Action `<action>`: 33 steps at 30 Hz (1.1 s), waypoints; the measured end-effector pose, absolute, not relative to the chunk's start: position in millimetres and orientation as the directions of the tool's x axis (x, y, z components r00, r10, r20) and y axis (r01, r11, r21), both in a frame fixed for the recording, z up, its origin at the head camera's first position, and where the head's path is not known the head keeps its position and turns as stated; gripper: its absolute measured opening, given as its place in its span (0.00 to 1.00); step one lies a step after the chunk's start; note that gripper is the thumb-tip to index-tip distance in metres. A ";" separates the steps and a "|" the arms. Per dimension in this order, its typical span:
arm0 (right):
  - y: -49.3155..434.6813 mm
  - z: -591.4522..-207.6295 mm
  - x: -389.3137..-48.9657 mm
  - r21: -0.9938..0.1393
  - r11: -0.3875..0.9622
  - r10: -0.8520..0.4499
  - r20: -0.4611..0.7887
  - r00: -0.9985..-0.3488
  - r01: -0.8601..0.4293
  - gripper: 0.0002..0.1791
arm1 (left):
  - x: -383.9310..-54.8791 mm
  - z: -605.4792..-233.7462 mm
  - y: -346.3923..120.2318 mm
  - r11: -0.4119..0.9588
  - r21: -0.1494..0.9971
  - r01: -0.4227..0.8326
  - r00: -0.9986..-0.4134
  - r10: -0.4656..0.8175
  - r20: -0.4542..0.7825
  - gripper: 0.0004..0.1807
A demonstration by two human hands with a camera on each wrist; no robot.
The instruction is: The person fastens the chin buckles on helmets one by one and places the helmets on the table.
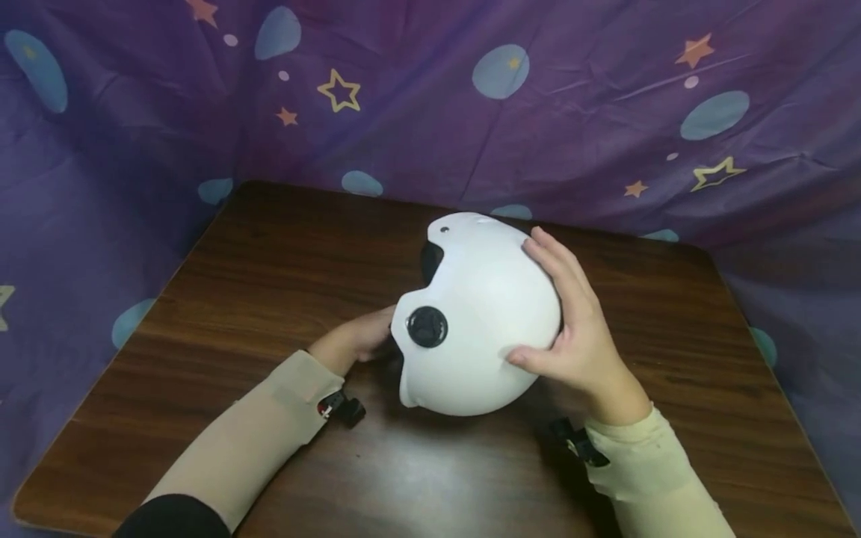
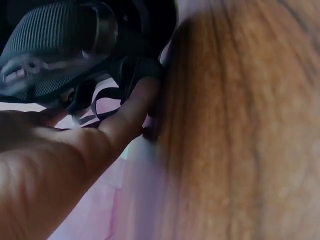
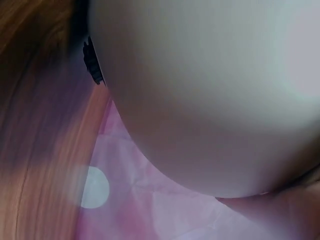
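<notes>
A white helmet (image 1: 484, 321) is held tilted over the table, its opening toward the left and a round black disc (image 1: 427, 326) on its side. My right hand (image 1: 585, 336) grips the smooth shell from the right, thumb and fingers spread around it. At the opening, my left hand (image 1: 366, 332) is partly hidden by the rim. The left wrist view shows dark ribbed padding (image 2: 55, 30) and a thin black strap (image 2: 107, 95) inside the helmet, with the left thumb and fingers holding there. In the right wrist view the shell (image 3: 200, 90) covers most of the picture.
Beneath the hands is a dark wood-grain table (image 1: 269, 254) with rounded corners. A purple cloth (image 1: 417, 134) with stars and blue ovals hangs behind and beside it. Small black devices (image 1: 350, 409) are strapped at both wrists.
</notes>
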State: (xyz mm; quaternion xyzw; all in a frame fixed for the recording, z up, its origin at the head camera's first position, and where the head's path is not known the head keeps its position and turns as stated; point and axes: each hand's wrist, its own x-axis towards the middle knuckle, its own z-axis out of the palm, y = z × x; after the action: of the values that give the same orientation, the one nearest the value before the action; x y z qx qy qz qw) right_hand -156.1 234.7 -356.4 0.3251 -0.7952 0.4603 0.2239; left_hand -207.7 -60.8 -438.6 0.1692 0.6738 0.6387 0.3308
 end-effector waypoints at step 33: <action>281.7 -350.3 -175.8 -0.750 0.358 -0.544 0.318 -0.777 -0.557 0.90 | -223.0 -421.9 -61.8 0.177 0.979 -0.105 -0.666 0.718 -0.201 0.51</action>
State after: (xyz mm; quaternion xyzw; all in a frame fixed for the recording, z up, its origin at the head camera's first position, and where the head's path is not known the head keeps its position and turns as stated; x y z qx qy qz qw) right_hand -175.8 281.7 -350.3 0.3341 -0.8238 0.4579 0.0072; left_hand -223.0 -61.8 -421.9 0.2232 0.6866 0.6015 0.3420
